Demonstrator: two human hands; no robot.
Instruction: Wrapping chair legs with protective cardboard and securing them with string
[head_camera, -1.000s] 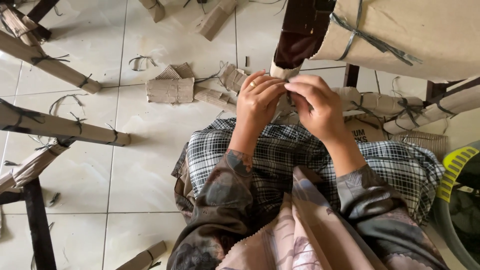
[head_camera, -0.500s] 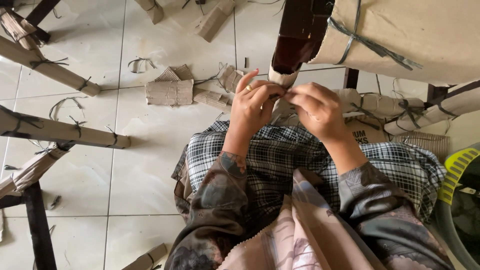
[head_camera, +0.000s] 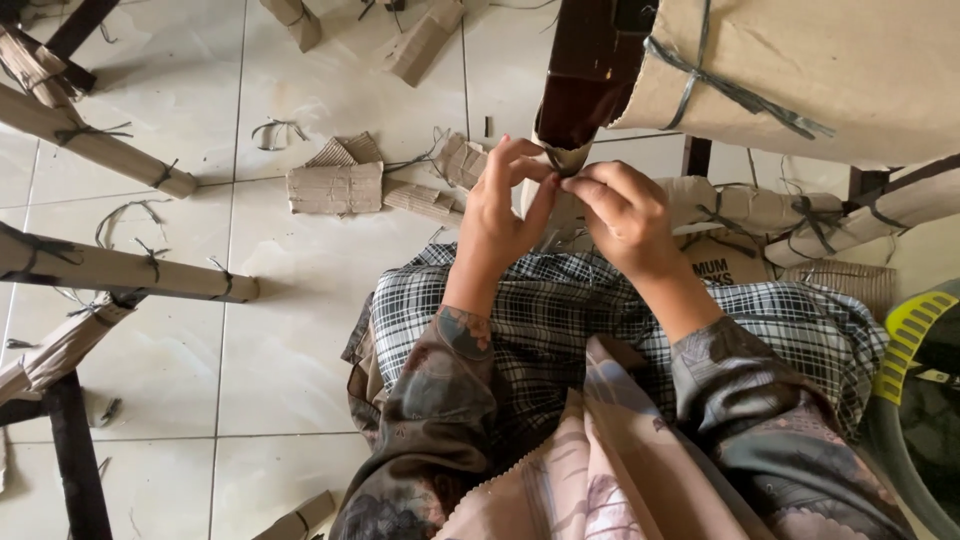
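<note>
My left hand (head_camera: 505, 215) and my right hand (head_camera: 622, 212) meet fingertip to fingertip at the lower end of a dark wooden furniture leg (head_camera: 588, 75), where a torn cardboard wrap (head_camera: 562, 157) curls off its tip. Both hands pinch something small there, a thin strap or the cardboard edge; which one is hidden by the fingers. A ring shows on my left hand. Beside the leg sits a large cardboard-wrapped part (head_camera: 800, 60) tied with grey plastic strapping (head_camera: 725, 85). My lap is covered by a black and white checked cloth (head_camera: 560, 310).
Cardboard-wrapped furniture legs (head_camera: 110, 265) lie across the white tiled floor (head_camera: 290, 330) at left. Loose cardboard scraps (head_camera: 335, 187) and cut strap pieces lie ahead. More wrapped rails (head_camera: 790, 215) lie at right, and a yellow-green plastic basket (head_camera: 915, 335) stands at the right edge.
Both hands have shifted slightly up and left toward the leg's tip. My left fingers have spread and my right fingertips have closed in on the curled cardboard edge.
</note>
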